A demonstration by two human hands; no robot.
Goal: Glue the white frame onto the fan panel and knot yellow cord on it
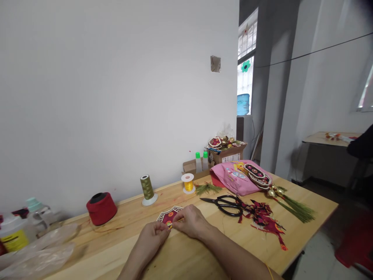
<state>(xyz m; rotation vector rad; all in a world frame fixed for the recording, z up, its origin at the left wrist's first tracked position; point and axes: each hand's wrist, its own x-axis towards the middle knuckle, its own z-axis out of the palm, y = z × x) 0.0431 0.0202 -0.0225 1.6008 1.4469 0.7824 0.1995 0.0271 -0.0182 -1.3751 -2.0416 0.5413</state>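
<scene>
My left hand (150,238) and my right hand (190,221) meet over the wooden table (186,260), both pinched on a thin yellow thread or stick (175,223) stretched between their fingertips. Just behind the fingers lies a red embroidered patch (167,215) with a pale scalloped edge, partly hidden by my hands. Black scissors (225,204) lie to the right of my right hand, next to red fabric scraps (264,217).
Along the wall stand a red thread cone (101,208), an olive spool (147,189) and a yellow spool (188,182). A pink bag (233,177), green tassels (294,208), two glue bottles (201,162) and a cardboard box (229,152) lie far right. Plastic bags (35,252) and bottles sit far left.
</scene>
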